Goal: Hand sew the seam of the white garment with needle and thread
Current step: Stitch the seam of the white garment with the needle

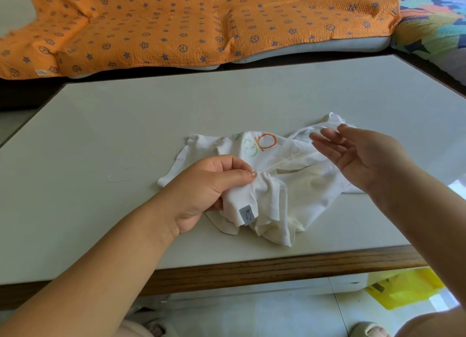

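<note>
From my feed, the room is a sofa draped in an orange star-print blanket (176, 21), with a pale table (252, 97) in front of it. At the far left of the table lies a loose scrap of thread (117, 179), well apart from the work.

Next comes the left hand (209, 185). Its fingers (248, 172) are curled round a bunched fold of the white garment (302, 193), thumb pressed down on the gathered edge. The garment lies crumpled at mid-table near the front edge, a grey label (246, 214) hanging just below the grip.

From the thumb a pale sewing thread (282, 161) runs taut, up and to the right, to the right hand (358, 157). That hand is raised above the garment's far end with palm turned inward and fingers mostly straight. I cannot tell whether thumb and forefinger pinch the thread (the needle is too fine to make out). A yellow bag (403, 290) sits on the floor at the lower right.

My reading: sewing is under way, a stitch is being drawn tight at the pinched fold, and the thread is anchored in the cloth. How much seam is closed I cannot see; further stitches, knotting and trimming probably remain.
</note>
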